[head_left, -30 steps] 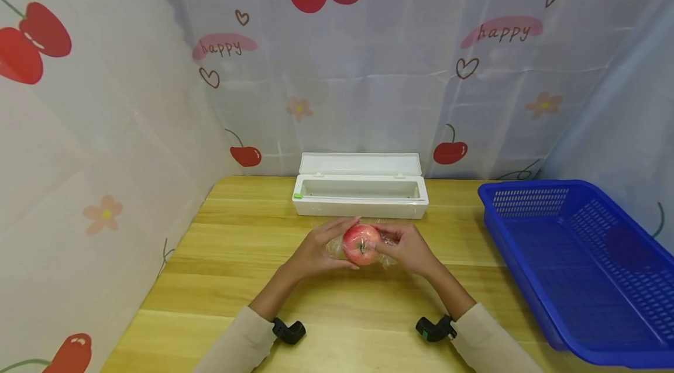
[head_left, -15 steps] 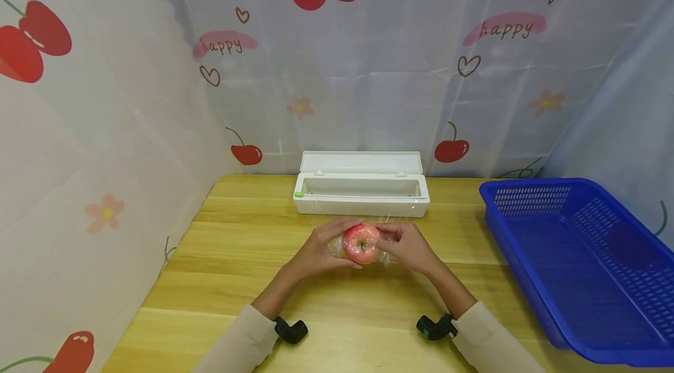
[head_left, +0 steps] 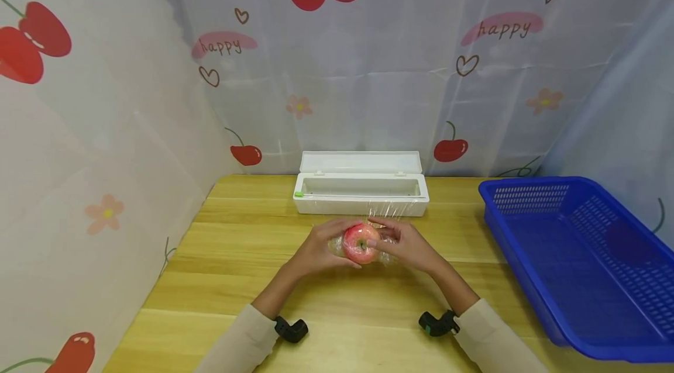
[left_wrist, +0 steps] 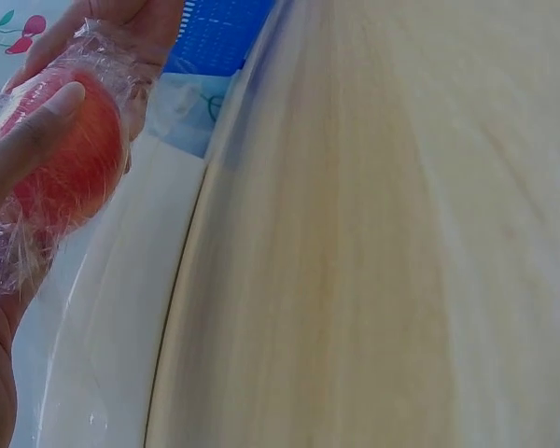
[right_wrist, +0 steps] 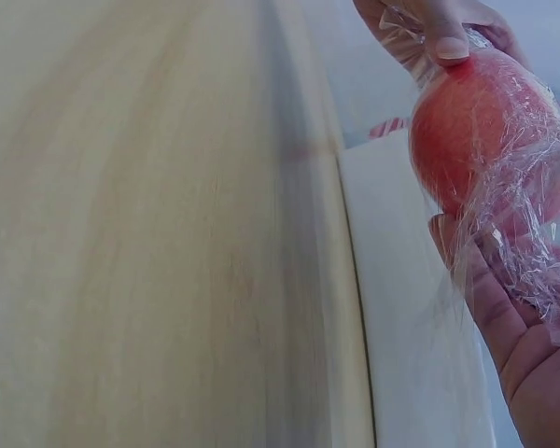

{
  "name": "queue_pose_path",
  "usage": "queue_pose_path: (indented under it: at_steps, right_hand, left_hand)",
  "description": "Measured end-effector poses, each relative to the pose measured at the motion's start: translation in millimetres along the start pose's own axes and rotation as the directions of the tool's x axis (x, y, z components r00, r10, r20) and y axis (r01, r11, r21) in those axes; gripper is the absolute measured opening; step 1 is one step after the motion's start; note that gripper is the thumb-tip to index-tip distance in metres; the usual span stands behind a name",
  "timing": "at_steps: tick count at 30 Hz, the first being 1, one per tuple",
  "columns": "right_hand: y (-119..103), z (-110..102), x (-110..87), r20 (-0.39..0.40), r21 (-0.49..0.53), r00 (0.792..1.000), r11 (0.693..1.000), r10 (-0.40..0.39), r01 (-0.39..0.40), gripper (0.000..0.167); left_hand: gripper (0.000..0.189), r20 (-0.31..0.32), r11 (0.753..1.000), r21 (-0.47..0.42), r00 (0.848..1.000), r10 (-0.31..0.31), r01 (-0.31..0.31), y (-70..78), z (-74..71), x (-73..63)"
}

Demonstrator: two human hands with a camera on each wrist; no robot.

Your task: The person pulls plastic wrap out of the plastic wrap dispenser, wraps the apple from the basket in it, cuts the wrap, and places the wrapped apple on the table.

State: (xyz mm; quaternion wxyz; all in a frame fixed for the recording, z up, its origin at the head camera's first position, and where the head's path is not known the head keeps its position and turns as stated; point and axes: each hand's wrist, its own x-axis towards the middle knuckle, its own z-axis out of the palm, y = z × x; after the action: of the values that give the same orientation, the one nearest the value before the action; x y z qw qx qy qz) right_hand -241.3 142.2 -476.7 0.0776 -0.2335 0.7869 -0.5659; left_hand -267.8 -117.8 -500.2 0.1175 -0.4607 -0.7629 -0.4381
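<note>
On a wooden worktop (head_left: 363, 326), before a curtain (head_left: 363, 110) with cherries, stand 1 open white box (head_left: 358, 206) and 1 blue basket (head_left: 518, 279). The left hand (head_left: 321, 249) and the right hand (head_left: 409, 249) both grasp 1 red apple (head_left: 355, 249) in clear film (right_wrist: 527, 252), in front of the box.
</note>
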Motion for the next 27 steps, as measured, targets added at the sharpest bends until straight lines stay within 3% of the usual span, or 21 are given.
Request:
queue_pose_path:
  at_steps: [3,8,16,27]
  right_hand:
    - [-0.3,-2.1,0.1,-0.024,-0.049,0.999,0.999,-0.021,0.02,0.061]
    - [0.7,-7.1,1.8,-0.092,-0.129,0.989,0.986,-0.117,0.105,0.056]
    - [-0.5,-7.8,1.5,-0.061,-0.077,0.981,0.981,-0.185,0.18,0.052]
    - [-3.5,-1.4,-0.7,-0.025,-0.129,0.976,0.969,-0.217,0.212,0.071]
  left_hand:
    - [0.087,0.005,1.0,0.022,1.0,0.006,-0.006,-0.7,0.0,0.6]
    - [0.086,0.011,1.0,-0.002,1.0,-0.005,0.005,2.0,-2.1,2.6]
    - [0.086,0.01,1.0,0.005,1.0,-0.025,0.024,2.8,-5.4,3.1]
    - [0.086,0.026,0.998,-0.013,0.997,-0.069,0.069,4.5,-5.2,-0.7]
